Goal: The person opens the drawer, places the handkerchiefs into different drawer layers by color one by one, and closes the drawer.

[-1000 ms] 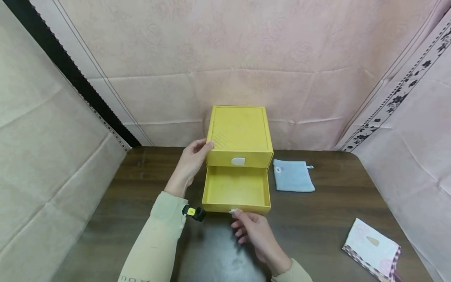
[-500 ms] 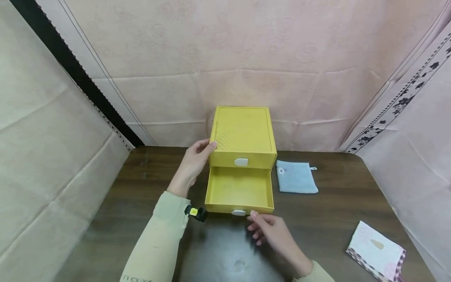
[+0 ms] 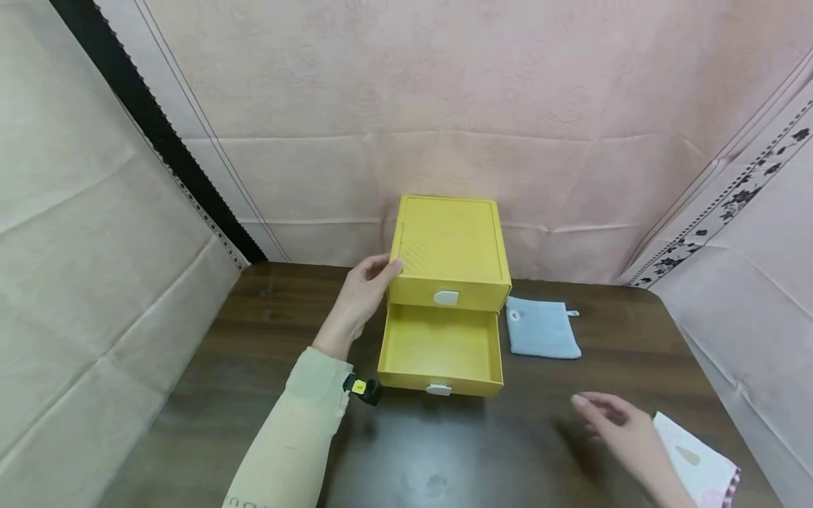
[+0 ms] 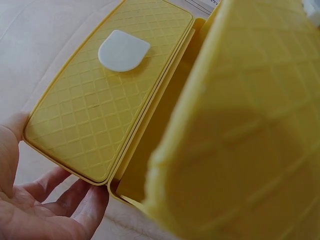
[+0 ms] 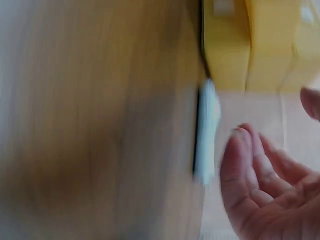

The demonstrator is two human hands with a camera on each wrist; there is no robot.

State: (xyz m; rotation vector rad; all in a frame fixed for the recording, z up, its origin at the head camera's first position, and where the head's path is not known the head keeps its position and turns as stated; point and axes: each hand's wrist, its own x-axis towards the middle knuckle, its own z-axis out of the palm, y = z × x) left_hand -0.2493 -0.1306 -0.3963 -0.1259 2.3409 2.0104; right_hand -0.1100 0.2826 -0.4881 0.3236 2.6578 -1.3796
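Observation:
A small yellow drawer box [image 3: 452,236] stands at the table's back. Its lower drawer [image 3: 441,346] is pulled out with nothing in it; the upper drawer, with its white tab [image 4: 123,50], is closed. My left hand [image 3: 362,296] holds the box by its left front corner, thumb at the top edge and fingers along the side. Off to the right, my right hand [image 3: 625,437] is in the air with loosely bent fingers, holding nothing. It overlaps a folded white cloth [image 3: 692,458] with a checked border. Right beside the box lies a light blue cloth [image 3: 543,329].
Pale fabric [image 3: 330,85] hangs behind the wooden table [image 3: 254,395] and on both sides. A black wrist camera [image 3: 363,388] sits at the left cuff, close to the open drawer's left front corner.
My right hand has let go of the lower drawer's tab and moved right, over to the folded white cloth. My left hand has stayed on the box. The view has shifted slightly.

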